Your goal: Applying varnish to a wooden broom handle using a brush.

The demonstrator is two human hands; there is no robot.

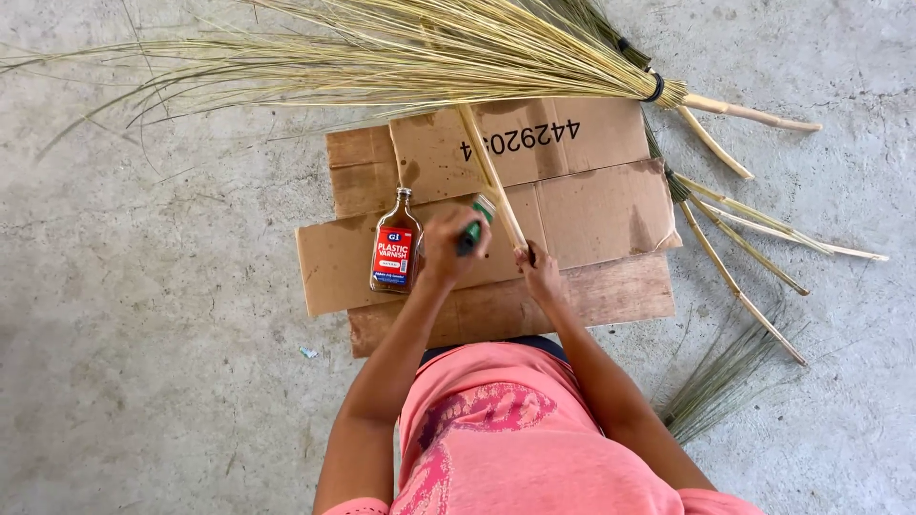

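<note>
From the head view, a person in a pink shirt works over flattened cardboard [592, 205] laid on a concrete floor [143, 315], with a wooden board [611, 291] showing beneath the cardboard's near edge.

The left hand [450, 246] is closed around a small brush with a green handle [471, 233], its pale bristle end pointing up toward a bamboo broom handle [492, 179]. The right hand [540, 270] is clamped on the near end of that handle, holding it slanted across the cardboard. The handle runs up into a wide fan of straw-coloured broom fibres [401, 48] spread across the top of the view.

Just left of the left hand stands a small bottle [395, 243] of brown liquid with a red label, upright on the cardboard, its cap off as far as can be told. Dark stains mark the cardboard near it.

As to progress, I judge the coating of this handle to be under way: the brush sits by the lower part of the stick, and whether any stretch is already coated cannot be told from its colour. To the right, well apart, lie more brooms with bound bamboo handles [735, 277] and a loose bundle of green fibres [720, 381] on the floor; whether those are finished or waiting cannot be told.
</note>
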